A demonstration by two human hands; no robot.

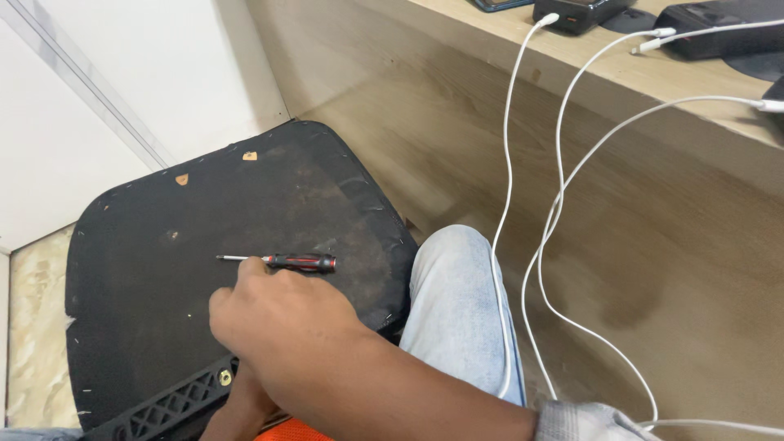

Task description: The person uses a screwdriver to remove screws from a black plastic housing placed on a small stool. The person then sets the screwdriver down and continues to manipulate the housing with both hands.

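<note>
On the upturned black seat base lies one screwdriver with a black-and-red handle, its thin metal shaft pointing left; no hand grips it. Three white cables hang down from the wooden worktop at upper right, plugged into dark devices lying there, and they trail past one knee in pale blue jeans. Staples dot the edge of the seat's fabric underside, two small tan patches sit near its far edge, and a black plastic lattice part with a brass-coloured fitting shows at its near edge. Below the worktop runs a wood-grain panel; to the left stand a white wall and a strip of marbled floor. One of the hands, the right hand, reaches in from lower right, knuckles up, fingers curled downward just beside the screwdriver's handle, fingertips hidden, so whether it touches the tool cannot be told. A second forearm shows beneath it, its hand hidden
</note>
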